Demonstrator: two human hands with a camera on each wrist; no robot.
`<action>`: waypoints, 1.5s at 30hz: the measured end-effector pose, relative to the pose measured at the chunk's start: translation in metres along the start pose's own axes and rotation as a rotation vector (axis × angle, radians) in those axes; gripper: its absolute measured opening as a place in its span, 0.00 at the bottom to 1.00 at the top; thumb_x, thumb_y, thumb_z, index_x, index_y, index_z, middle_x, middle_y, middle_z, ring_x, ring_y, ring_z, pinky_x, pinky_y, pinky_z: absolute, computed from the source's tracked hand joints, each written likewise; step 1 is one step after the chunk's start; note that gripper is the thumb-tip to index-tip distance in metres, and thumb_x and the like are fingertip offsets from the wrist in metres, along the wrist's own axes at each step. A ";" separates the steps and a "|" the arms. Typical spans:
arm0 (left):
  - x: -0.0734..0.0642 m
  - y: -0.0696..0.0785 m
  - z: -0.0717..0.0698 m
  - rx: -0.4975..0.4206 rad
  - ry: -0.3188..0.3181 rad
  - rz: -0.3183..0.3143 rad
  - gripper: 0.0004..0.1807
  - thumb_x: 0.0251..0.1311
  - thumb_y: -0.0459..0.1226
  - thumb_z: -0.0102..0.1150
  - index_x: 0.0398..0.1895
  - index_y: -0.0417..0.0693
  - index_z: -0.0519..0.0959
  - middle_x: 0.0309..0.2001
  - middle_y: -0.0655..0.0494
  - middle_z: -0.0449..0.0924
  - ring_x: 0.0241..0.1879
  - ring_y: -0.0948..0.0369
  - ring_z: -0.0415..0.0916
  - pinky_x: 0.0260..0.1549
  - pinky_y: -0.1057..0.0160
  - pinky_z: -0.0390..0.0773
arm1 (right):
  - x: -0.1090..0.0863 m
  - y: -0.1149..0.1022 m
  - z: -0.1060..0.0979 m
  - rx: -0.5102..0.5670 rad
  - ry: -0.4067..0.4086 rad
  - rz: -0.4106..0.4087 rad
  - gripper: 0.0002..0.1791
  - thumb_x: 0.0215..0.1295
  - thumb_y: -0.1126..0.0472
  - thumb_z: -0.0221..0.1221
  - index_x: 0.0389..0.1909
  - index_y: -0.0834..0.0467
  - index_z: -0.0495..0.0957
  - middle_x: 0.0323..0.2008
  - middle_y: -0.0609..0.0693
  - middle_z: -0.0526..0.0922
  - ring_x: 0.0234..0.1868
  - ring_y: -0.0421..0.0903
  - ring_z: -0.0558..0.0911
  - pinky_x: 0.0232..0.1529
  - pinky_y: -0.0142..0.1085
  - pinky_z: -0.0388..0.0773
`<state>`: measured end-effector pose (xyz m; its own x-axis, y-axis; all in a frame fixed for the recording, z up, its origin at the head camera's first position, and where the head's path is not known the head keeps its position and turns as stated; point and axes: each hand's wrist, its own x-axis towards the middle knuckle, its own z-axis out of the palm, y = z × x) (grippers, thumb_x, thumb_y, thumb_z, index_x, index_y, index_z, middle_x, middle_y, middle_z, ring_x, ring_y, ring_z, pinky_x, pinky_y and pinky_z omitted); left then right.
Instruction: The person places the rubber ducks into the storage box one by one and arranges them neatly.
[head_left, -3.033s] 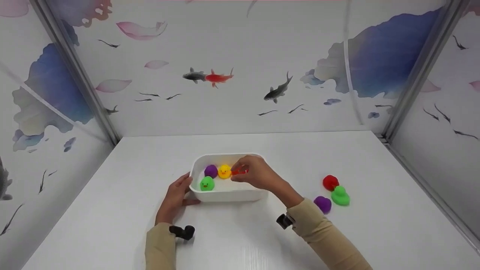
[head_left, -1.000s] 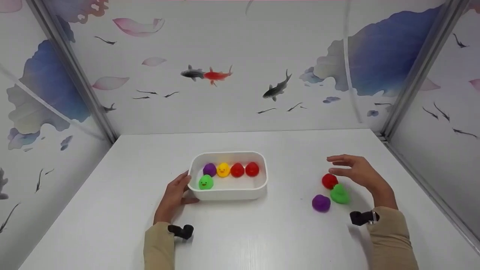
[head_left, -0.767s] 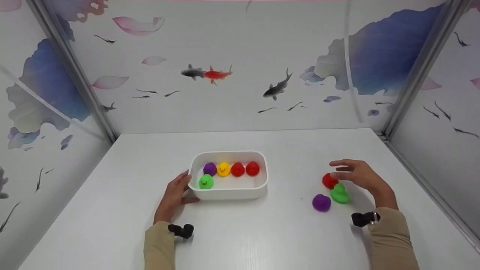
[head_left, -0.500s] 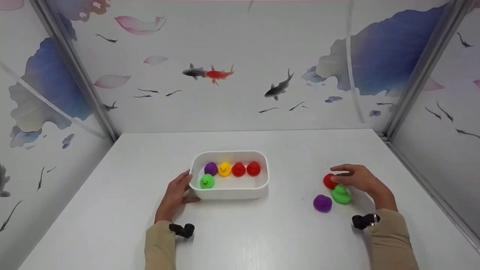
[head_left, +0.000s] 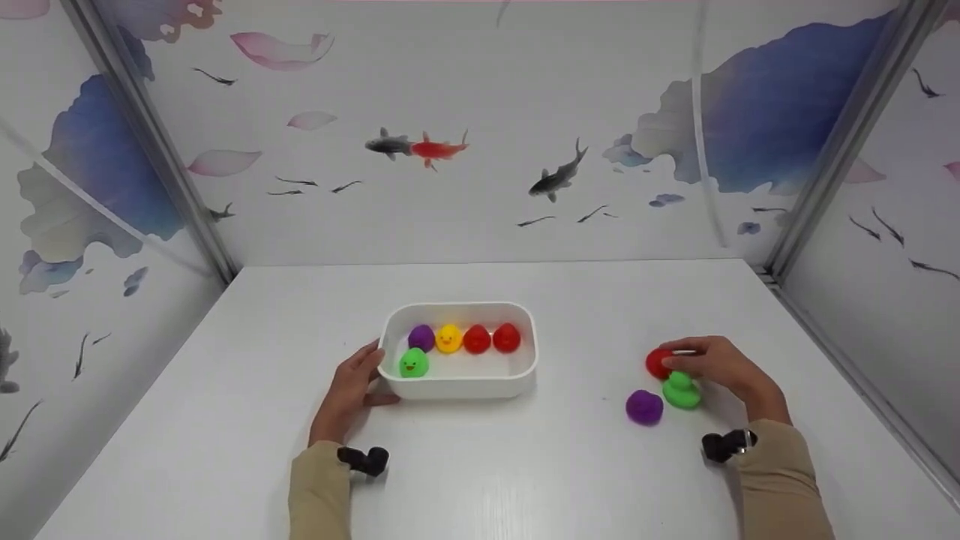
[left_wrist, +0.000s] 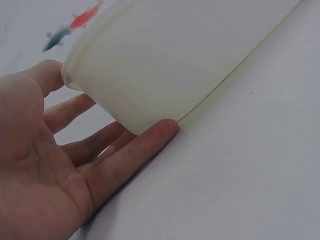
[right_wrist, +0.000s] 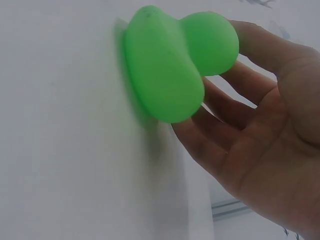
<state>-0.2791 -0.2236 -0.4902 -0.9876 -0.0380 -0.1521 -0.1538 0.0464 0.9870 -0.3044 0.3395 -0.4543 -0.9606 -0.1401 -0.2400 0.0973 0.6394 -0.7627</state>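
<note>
My left hand [head_left: 351, 386] holds the left end of a white plastic tub [head_left: 465, 388]. In the left wrist view its thumb lies along the tub's lower corner, and the fingers reach round the end wall up to the rim. Over on the right, my right hand [head_left: 727, 371] pinches a red rubber duck [head_left: 657, 363] between thumb and fingers; the duck is still at table level. Touching it in front is a green rubber duck [head_left: 681, 391], which hides the red one in the right wrist view. A purple rubber duck [head_left: 644, 407] lies just left of the green one.
Inside the tub sit a purple duck [head_left: 421, 337], a yellow duck [head_left: 448, 339], two red ducks [head_left: 477, 340] in a row, and a green duck [head_left: 413, 363] in front. Patterned panels [head_left: 480, 210] close off the white table [head_left: 480, 465] at the back and sides.
The right hand went from the tub, where another red duck now sits, to the ducks on the right. It lowered and its fingers closed on the red duck. The left hand stayed at the tub.
</note>
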 end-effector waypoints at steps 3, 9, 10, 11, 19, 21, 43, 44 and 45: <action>-0.001 0.000 -0.001 0.001 -0.001 0.006 0.29 0.76 0.51 0.47 0.76 0.54 0.63 0.75 0.46 0.65 0.71 0.45 0.67 0.43 0.54 0.89 | 0.003 0.000 0.001 -0.010 0.010 0.008 0.37 0.64 0.40 0.64 0.67 0.57 0.74 0.67 0.66 0.71 0.67 0.64 0.65 0.66 0.63 0.66; -0.002 -0.002 -0.002 -0.001 -0.008 0.015 0.30 0.75 0.51 0.47 0.76 0.55 0.63 0.74 0.46 0.66 0.70 0.46 0.68 0.45 0.54 0.89 | 0.006 -0.002 0.004 -0.023 0.025 0.020 0.37 0.63 0.39 0.64 0.65 0.58 0.75 0.65 0.66 0.72 0.64 0.62 0.68 0.63 0.56 0.71; -0.002 -0.002 -0.002 0.002 -0.010 0.015 0.30 0.75 0.52 0.47 0.76 0.54 0.63 0.74 0.46 0.65 0.70 0.46 0.68 0.45 0.54 0.89 | 0.006 -0.002 0.004 -0.027 0.028 0.019 0.37 0.64 0.39 0.64 0.66 0.58 0.74 0.65 0.66 0.72 0.64 0.62 0.69 0.62 0.54 0.72; -0.002 -0.003 -0.003 0.003 -0.009 0.013 0.30 0.75 0.52 0.47 0.76 0.55 0.63 0.74 0.47 0.66 0.70 0.46 0.68 0.45 0.54 0.88 | 0.006 -0.004 0.005 -0.029 0.034 0.020 0.37 0.64 0.38 0.63 0.66 0.58 0.74 0.65 0.66 0.72 0.63 0.61 0.69 0.61 0.52 0.74; 0.001 -0.002 -0.004 -0.011 -0.002 0.009 0.29 0.76 0.51 0.46 0.76 0.54 0.63 0.74 0.47 0.65 0.71 0.46 0.67 0.44 0.54 0.89 | 0.008 -0.020 0.002 0.024 0.079 -0.031 0.39 0.65 0.40 0.64 0.68 0.61 0.71 0.64 0.66 0.74 0.56 0.56 0.80 0.60 0.46 0.80; 0.001 -0.001 -0.004 -0.015 -0.005 0.013 0.29 0.76 0.50 0.46 0.76 0.54 0.63 0.74 0.47 0.65 0.71 0.45 0.67 0.44 0.53 0.89 | 0.007 -0.026 0.002 0.042 0.082 -0.057 0.38 0.65 0.41 0.64 0.68 0.62 0.71 0.64 0.66 0.74 0.55 0.55 0.82 0.63 0.48 0.79; -0.001 0.001 -0.001 -0.011 -0.011 0.010 0.28 0.76 0.50 0.47 0.75 0.56 0.64 0.75 0.49 0.64 0.72 0.47 0.66 0.44 0.54 0.89 | -0.002 -0.098 0.033 0.075 0.076 -0.122 0.36 0.62 0.41 0.66 0.63 0.60 0.75 0.59 0.63 0.80 0.53 0.53 0.84 0.67 0.58 0.72; -0.001 0.001 -0.001 -0.014 -0.010 0.007 0.28 0.76 0.50 0.47 0.75 0.55 0.64 0.75 0.50 0.64 0.73 0.47 0.65 0.44 0.53 0.89 | -0.002 -0.100 0.035 0.075 0.076 -0.128 0.36 0.62 0.40 0.66 0.63 0.61 0.76 0.59 0.63 0.80 0.52 0.53 0.84 0.66 0.57 0.73; -0.001 0.000 -0.001 -0.015 -0.011 0.008 0.28 0.76 0.50 0.46 0.75 0.55 0.64 0.75 0.49 0.64 0.73 0.46 0.65 0.44 0.53 0.89 | -0.002 -0.102 0.037 0.080 0.078 -0.135 0.35 0.62 0.41 0.66 0.62 0.61 0.76 0.58 0.63 0.81 0.51 0.53 0.85 0.66 0.56 0.73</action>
<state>-0.2784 -0.2247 -0.4898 -0.9892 -0.0266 -0.1442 -0.1450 0.0313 0.9889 -0.3029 0.2462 -0.3984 -0.9833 -0.1594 -0.0873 -0.0165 0.5563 -0.8308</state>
